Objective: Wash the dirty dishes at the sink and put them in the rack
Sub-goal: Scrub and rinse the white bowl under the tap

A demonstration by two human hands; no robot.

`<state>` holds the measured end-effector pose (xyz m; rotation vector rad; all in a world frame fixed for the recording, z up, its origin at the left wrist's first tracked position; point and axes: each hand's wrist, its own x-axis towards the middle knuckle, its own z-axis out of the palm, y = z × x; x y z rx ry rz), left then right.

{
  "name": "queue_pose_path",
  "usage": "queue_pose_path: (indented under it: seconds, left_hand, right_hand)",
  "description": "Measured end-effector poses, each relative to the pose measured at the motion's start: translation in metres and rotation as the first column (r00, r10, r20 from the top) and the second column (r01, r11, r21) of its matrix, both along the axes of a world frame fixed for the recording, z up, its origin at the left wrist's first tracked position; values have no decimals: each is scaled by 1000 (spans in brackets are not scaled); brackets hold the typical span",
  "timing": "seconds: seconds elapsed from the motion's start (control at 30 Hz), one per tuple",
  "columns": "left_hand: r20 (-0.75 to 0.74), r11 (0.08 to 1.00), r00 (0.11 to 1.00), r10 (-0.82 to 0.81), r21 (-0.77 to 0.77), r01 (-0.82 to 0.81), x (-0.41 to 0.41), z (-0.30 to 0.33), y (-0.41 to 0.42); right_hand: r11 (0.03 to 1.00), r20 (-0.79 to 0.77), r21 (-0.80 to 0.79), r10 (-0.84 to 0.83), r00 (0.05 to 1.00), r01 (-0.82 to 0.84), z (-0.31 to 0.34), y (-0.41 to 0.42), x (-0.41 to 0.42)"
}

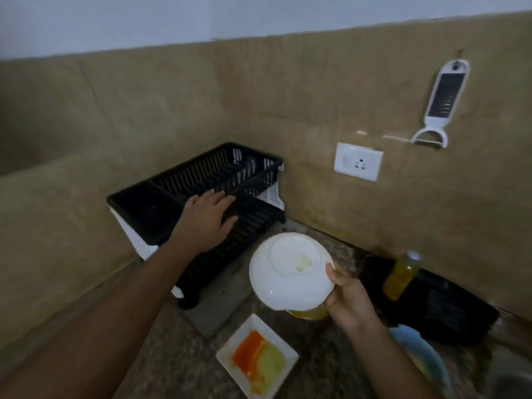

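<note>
A black two-tier dish rack [207,174] stands on the counter against the tan wall, and it looks empty. My left hand [205,218] rests on the front rim of its upper tier, fingers spread over the edge. My right hand [349,300] grips a white bowl [288,272] by its rim, turned bottom-up toward me, in the air just right of the rack. Something yellow [309,313] shows under the bowl's lower edge; I cannot tell what it is.
A square white dish [230,355] with orange and yellow sponges lies on the speckled counter in front. A bottle of yellow liquid [400,277] stands on a black tray [449,315] at right. A blue bowl [426,358] sits near the sink's edge. A wall socket [358,161] and hanging peeler [443,102] are behind.
</note>
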<state>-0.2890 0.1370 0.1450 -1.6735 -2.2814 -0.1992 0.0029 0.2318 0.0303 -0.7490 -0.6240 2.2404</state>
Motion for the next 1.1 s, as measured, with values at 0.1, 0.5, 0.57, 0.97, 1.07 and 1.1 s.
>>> queue_pose_path:
  seconds: [0.1,0.5,0.57,0.97,1.07,1.1]
  left_hand:
    - [33,987,997,71,-150,-65,-49,14,31]
    - [306,881,920,245,-467,-80,-108,-15,92]
    - [306,885,920,245,-458,-83,-110,-17,94]
    - [305,883,925,228,-465,-64,-113,-22,94]
    - [301,885,926,229,-461,-69,-112,-22,94]
    - [300,886,926,228,-458,-70,-112,-22,94]
  right_hand:
    - [1000,23,27,13,1000,-13,-7,19,-59]
    - [987,157,155,-71,985,47,-44,109,-210]
    - [984,164,169,-77,983,48,-49,123,-232]
    - [991,354,129,-82,932,39,-85,174,-337]
    - [953,445,302,-114,888,-28,-81,178,-349]
    - [915,528,382,-103,843,-128,-78,180,-352]
